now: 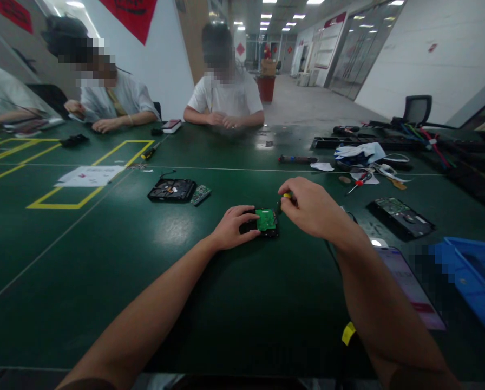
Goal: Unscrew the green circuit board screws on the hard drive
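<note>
A black hard drive with a green circuit board lies on the green table in front of me. My left hand grips its left side, thumb at the near edge and fingers over the top. Just right of the drive, my right hand is closed around a screwdriver with a yellow handle. The dark shaft points down beside the drive's right edge; whether its tip touches anything is not clear.
Left lie an opened drive and a loose circuit board. Right are another drive, a red screwdriver, a phone, a blue basket and cables. People sit across the table.
</note>
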A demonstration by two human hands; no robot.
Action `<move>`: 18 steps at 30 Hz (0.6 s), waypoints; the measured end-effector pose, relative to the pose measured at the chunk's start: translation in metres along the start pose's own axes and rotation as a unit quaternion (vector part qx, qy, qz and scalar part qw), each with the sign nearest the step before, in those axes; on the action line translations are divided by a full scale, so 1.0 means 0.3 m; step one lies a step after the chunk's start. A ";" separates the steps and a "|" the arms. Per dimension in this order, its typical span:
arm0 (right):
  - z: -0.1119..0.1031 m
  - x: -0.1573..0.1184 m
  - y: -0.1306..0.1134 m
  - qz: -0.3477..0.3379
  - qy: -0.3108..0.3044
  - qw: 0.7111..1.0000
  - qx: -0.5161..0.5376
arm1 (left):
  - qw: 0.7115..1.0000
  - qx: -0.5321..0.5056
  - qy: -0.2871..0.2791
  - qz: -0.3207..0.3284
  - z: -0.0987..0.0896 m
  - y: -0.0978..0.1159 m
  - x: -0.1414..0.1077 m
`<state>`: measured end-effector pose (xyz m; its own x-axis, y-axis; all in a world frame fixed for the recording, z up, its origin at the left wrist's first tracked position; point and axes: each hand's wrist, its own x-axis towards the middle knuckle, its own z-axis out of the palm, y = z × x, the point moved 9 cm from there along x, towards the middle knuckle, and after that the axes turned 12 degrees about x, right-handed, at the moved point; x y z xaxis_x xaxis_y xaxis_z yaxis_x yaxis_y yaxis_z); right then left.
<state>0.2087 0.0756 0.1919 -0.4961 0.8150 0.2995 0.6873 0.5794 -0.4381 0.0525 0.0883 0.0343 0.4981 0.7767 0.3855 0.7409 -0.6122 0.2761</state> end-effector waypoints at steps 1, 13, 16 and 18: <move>-0.003 -0.001 -0.002 -0.003 0.000 1.000 -0.003 | 1.000 -0.001 0.001 0.000 0.000 0.000 0.000; -0.024 -0.005 0.020 0.027 0.011 0.999 0.016 | 1.000 -0.002 0.000 0.001 -0.004 0.003 0.000; -0.026 -0.005 0.019 0.025 0.011 1.000 0.006 | 1.000 -0.004 -0.002 0.004 -0.002 0.002 0.000; -0.027 -0.004 0.011 0.006 0.010 1.000 0.001 | 1.000 -0.005 0.002 0.004 -0.003 0.001 -0.001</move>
<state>0.2158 0.0767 0.1970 -0.4767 0.8219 0.3116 0.6921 0.5695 -0.4434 0.0522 0.0879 0.0350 0.5016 0.7715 0.3914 0.7324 -0.6195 0.2825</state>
